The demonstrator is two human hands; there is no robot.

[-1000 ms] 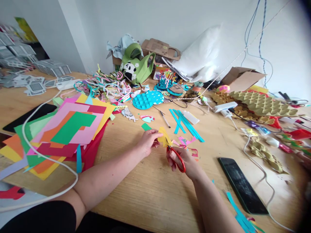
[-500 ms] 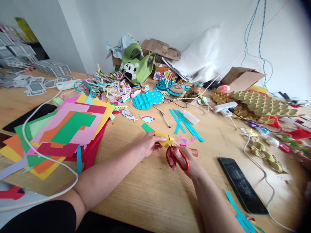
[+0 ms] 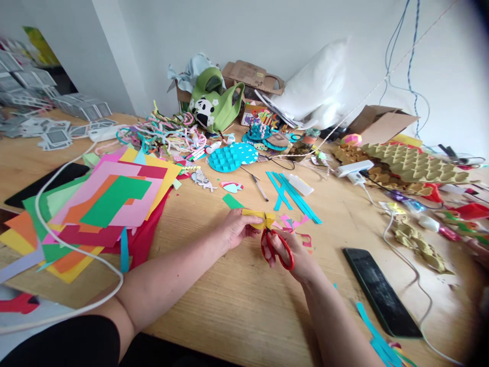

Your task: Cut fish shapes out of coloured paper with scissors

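Near the middle of the table, my left hand (image 3: 237,228) pinches a small piece of yellow paper (image 3: 252,214) between thumb and fingers. My right hand (image 3: 284,251) is wrapped round the handles of red scissors (image 3: 289,261), whose blades point away from me and meet the paper's right end. A green paper piece (image 3: 232,201) lies just beyond my left hand. Pink paper scraps (image 3: 291,222) lie beyond and beside my right hand.
Coloured paper sheets (image 3: 114,201) are piled at left, crossed by a white cable (image 3: 38,214). Blue strips (image 3: 298,196), a pen (image 3: 260,188) and a glue bottle (image 3: 300,184) lie beyond my hands. A black phone (image 3: 380,290) is at right, egg trays (image 3: 416,160) farther back.
The scissor handles have drawn closer together, and the blades look more closed on the yellow paper. The paper has tilted slightly. My arms have barely moved.
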